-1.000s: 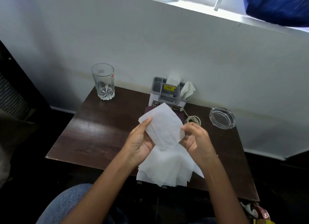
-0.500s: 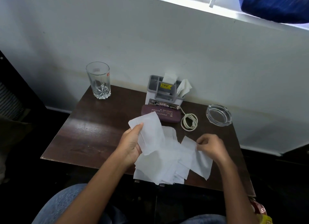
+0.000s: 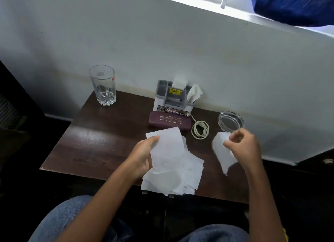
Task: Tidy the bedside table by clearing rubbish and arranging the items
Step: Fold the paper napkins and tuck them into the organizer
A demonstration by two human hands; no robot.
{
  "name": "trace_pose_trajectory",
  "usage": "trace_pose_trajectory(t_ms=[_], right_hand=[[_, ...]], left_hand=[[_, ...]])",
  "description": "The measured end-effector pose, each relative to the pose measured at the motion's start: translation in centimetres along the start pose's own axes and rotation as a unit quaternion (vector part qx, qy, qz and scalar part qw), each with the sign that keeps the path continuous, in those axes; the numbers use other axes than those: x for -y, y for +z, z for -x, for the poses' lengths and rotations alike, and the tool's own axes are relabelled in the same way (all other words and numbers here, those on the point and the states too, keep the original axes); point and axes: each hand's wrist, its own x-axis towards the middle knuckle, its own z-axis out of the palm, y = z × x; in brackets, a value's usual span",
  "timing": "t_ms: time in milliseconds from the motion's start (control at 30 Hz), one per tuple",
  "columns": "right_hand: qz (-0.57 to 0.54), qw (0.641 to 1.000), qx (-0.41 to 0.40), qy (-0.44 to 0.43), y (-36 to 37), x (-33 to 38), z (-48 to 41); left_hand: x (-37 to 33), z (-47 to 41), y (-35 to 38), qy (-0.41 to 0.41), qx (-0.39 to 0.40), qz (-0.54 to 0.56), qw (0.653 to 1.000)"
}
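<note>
Hands are apart: left hand (image 3: 142, 156) grips the tissue pile (image 3: 173, 180) at the bench (image 3: 94, 144) front edge, right hand (image 3: 242, 147) pinches one loose tissue (image 3: 221, 151) to its right. Tissue holder (image 3: 171, 97) stands behind the pile, nearer the left hand.

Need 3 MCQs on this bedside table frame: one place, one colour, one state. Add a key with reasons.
1. Where on the table does the drinking glass stand?
A. far left corner
B. near right edge
C. centre

2. What colour is the spectacle case?
A. green
B. maroon
C. yellow

3. What is the right hand doing?
A. lying flat on the table
B. curled, holding nothing
C. holding one white tissue

Key:
1 A: the glass stands alone at the back-left corner.
2 B: the lid is dark reddish with pale lettering.
3 C: curled fingers hold a single sheet, apart from the tissue stack in the left hand.
</note>
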Motion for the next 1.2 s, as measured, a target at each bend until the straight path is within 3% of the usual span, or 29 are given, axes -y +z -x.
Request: trace_pose_trajectory(t_ms=[167,333,367,500,600,767,1200], right_hand=[[-0.229,0.962,0.122,-0.082,-0.8,6.1,3.0],[-0.473,0.833,0.282,-0.051,0.9,8.9,5.1],[-0.482,0.828,0.283,-0.037,1.6,8.8,5.1],[-0.338,0.915,0.221,-0.017,3.6,7.6,4.8],[-0.266,0.945,0.187,-0.031,4.3,7.1,4.6],[-0.242,0.957,0.155,-0.038,4.9,6.8,4.5],[-0.226,0.952,0.199,-0.06,5.4,5.9,4.2]], left_hand=[[-0.1,0.5,0.2,-0.024,0.026,-0.001,0.999],[-0.8,1.0,0.6,-0.046,0.078,0.047,0.995],[-0.8,1.0,0.5,-0.051,0.104,0.054,0.992],[-1.0,1.3,0.7,-0.049,0.169,0.061,0.983],[-0.9,0.7,0.4,-0.036,0.135,0.07,0.988],[-0.9,0.7,0.5,-0.02,0.121,0.078,0.989],[-1.4,1.3,0.5,-0.037,0.082,0.084,0.992]])
